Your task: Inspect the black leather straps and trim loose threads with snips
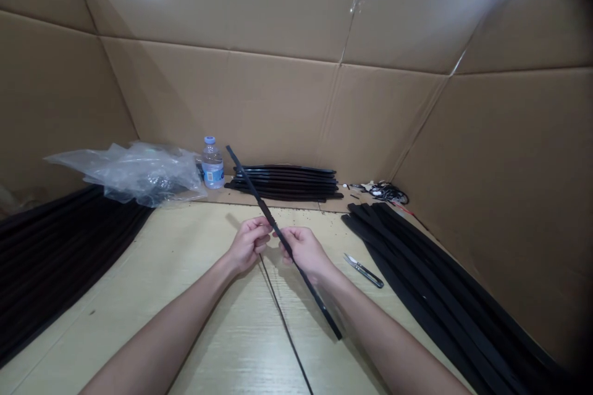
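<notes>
Head: bottle label [214, 175] (blue) unreadable; fingers [260, 232] hold strip [284, 242].

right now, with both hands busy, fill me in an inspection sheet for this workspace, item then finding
Surface: pale table, with small specks
Job's things: black strip slanting across the middle; thin cord from the left hand to the picture's bottom edge; left pile, right pile and far stack, all black; snips by the right pile
Clutter: bag and upright bottle, far left
Hands: left hand and right hand hold the strip near its middle
Cables: dark tangle, far right corner; cannot tell if cable
Surroundings: cardboard walls left, far and right
Other people: nothing seen
</notes>
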Demonstrator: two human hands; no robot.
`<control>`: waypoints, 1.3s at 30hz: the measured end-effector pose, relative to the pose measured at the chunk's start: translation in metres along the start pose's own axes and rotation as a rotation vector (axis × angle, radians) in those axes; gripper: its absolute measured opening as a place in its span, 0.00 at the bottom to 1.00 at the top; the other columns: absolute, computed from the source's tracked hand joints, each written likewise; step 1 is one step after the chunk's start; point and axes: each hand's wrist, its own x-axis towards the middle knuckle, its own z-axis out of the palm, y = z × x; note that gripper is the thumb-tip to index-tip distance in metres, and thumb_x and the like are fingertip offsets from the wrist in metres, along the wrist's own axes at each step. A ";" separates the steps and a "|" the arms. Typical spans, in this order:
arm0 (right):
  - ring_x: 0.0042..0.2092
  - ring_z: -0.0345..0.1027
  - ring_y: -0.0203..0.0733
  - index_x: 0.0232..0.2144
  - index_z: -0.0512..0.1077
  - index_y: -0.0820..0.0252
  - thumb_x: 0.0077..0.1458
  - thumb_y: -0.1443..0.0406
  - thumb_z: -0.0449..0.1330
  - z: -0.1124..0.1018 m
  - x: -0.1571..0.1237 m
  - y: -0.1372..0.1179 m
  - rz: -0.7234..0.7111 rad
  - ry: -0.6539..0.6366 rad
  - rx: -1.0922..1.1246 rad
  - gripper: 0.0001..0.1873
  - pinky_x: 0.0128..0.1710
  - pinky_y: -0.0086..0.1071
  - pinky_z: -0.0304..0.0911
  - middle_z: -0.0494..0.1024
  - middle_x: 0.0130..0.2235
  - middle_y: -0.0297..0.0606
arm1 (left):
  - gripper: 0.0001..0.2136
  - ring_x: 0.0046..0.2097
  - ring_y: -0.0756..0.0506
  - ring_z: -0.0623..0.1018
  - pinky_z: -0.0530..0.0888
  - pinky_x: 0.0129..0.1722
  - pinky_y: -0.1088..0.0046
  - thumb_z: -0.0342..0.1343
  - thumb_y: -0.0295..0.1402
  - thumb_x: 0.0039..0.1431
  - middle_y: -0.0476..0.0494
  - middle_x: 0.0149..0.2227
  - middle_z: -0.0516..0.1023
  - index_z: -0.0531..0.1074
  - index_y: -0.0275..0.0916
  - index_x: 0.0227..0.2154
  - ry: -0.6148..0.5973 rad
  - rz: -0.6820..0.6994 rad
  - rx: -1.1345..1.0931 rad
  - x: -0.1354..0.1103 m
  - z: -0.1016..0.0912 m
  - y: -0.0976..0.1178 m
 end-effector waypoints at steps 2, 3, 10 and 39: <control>0.20 0.52 0.28 0.26 0.70 0.64 0.47 0.51 0.58 0.000 0.000 0.000 0.049 0.017 0.029 0.20 0.19 0.24 0.52 0.62 0.20 0.30 | 0.11 0.16 0.63 0.50 0.42 0.15 0.85 0.59 0.30 0.43 0.57 0.17 0.57 0.63 0.33 0.29 -0.028 -0.012 0.014 -0.001 0.001 0.001; 0.21 0.53 0.28 0.28 0.71 0.64 0.47 0.50 0.58 0.000 0.000 -0.001 0.075 0.020 0.048 0.21 0.19 0.23 0.53 0.62 0.20 0.30 | 0.11 0.16 0.63 0.50 0.43 0.15 0.85 0.59 0.30 0.43 0.57 0.17 0.57 0.63 0.34 0.29 -0.038 -0.020 0.020 -0.001 0.001 0.002; 0.24 0.57 0.28 0.27 0.70 0.66 0.42 0.55 0.65 0.003 -0.004 -0.007 0.035 -0.058 0.072 0.18 0.22 0.23 0.59 0.68 0.26 0.33 | 0.16 0.16 0.63 0.49 0.43 0.14 0.85 0.62 0.34 0.41 0.59 0.16 0.53 0.63 0.34 0.30 -0.003 -0.005 0.024 0.000 0.000 0.000; 0.21 0.67 0.35 0.29 0.63 0.62 0.35 0.61 0.69 -0.001 -0.008 -0.010 0.092 -0.240 0.207 0.22 0.21 0.30 0.65 0.72 0.22 0.31 | 0.18 0.15 0.63 0.49 0.43 0.15 0.84 0.61 0.40 0.43 0.60 0.13 0.49 0.59 0.33 0.22 -0.040 -0.087 0.038 0.000 -0.003 0.003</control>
